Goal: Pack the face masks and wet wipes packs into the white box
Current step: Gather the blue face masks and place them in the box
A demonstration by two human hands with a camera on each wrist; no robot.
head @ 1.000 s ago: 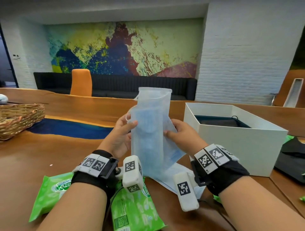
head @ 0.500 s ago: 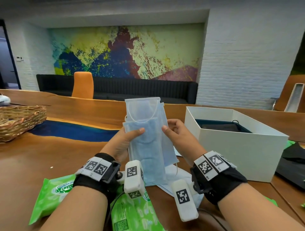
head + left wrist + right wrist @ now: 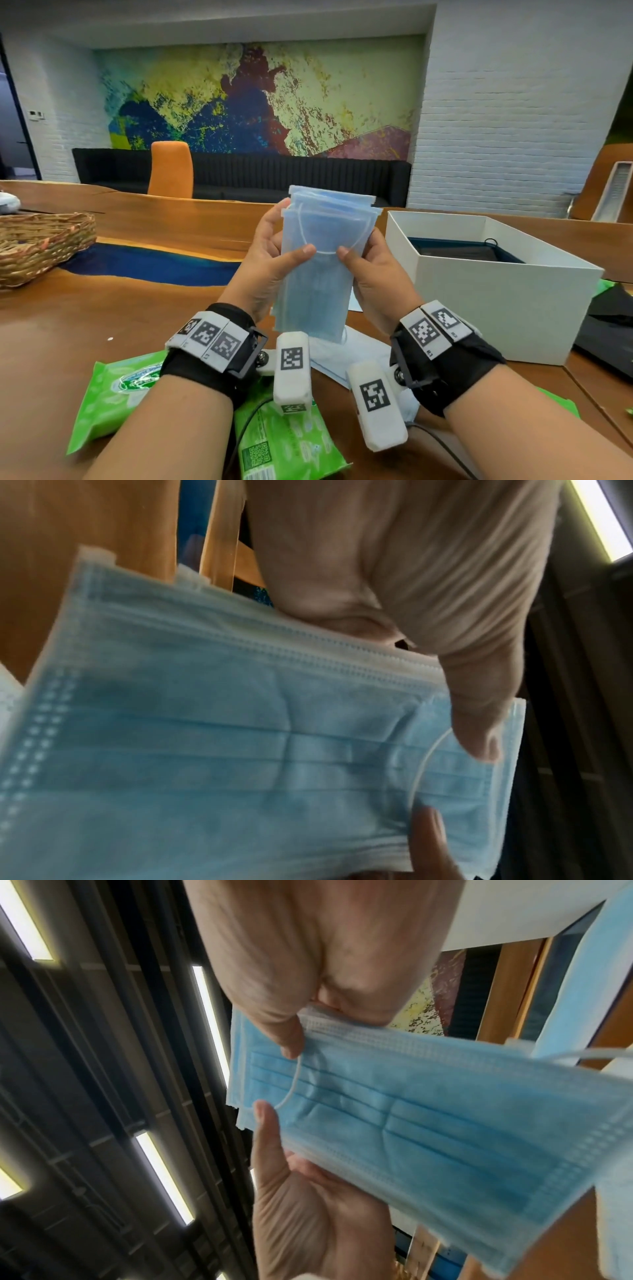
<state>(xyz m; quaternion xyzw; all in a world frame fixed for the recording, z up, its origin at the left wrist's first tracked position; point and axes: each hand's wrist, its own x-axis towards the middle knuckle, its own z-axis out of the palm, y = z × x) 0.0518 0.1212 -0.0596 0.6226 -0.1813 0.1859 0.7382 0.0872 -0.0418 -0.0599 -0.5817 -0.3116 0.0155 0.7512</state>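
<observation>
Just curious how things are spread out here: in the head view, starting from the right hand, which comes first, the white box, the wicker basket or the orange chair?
From the right hand, in the head view:
1. White box, just to its right on the table.
2. Wicker basket, far left on the table, beyond the left hand.
3. Orange chair, behind the table's far edge, by the black sofa.

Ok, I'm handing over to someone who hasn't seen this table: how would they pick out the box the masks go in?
Start from the long wooden table and look to the right of the person's hands. There stands the white box, open-topped and square, with something dark lying inside. Unlike the wicker basket at the far left, it is plain white with straight walls.
</observation>
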